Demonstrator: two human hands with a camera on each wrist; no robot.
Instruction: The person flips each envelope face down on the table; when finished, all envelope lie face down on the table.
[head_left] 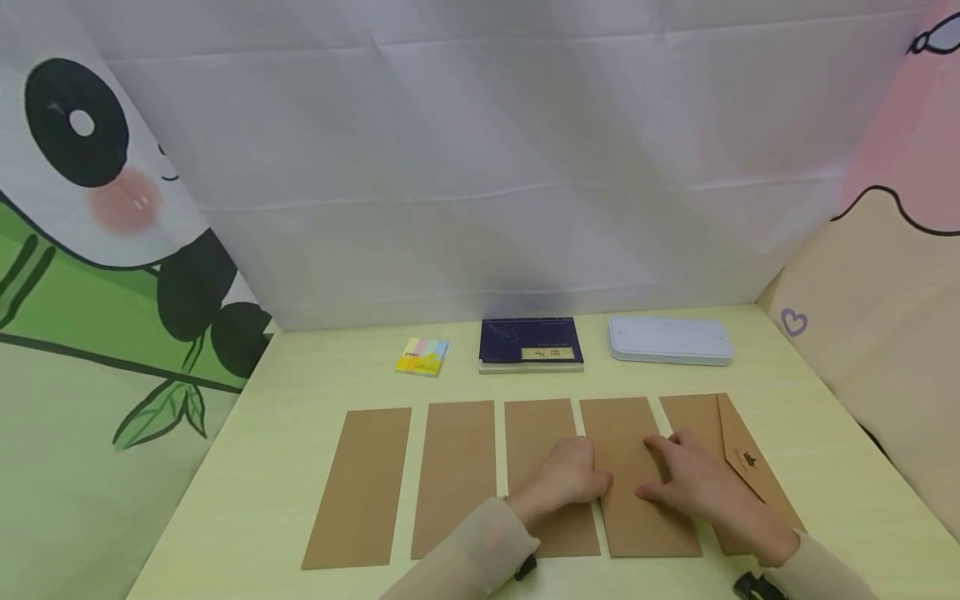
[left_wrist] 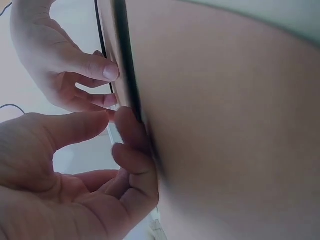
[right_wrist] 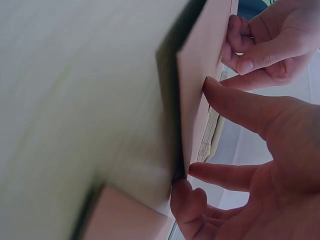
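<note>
Several brown paper envelopes lie in a row on the table. My left hand (head_left: 566, 475) reaches over the third envelope (head_left: 538, 429), fingers curled, thumb and forefinger at the left edge of the fourth envelope (head_left: 618, 429). At that envelope's right side is my right hand (head_left: 697, 483), its thumb on the top face and other fingers at the edge. In the right wrist view the fourth envelope (right_wrist: 200, 75) shows a dark gap beneath its edge. The fifth envelope (head_left: 690, 412), with a flap and a small crown print, lies partly under the right hand.
To the left lie the first envelope (head_left: 356, 492) and second envelope (head_left: 457, 467). Behind the row are sticky notes (head_left: 422, 357), a dark blue book (head_left: 528, 342) and a pale blue case (head_left: 670, 340). A white cloth (head_left: 480, 167) hangs behind the table.
</note>
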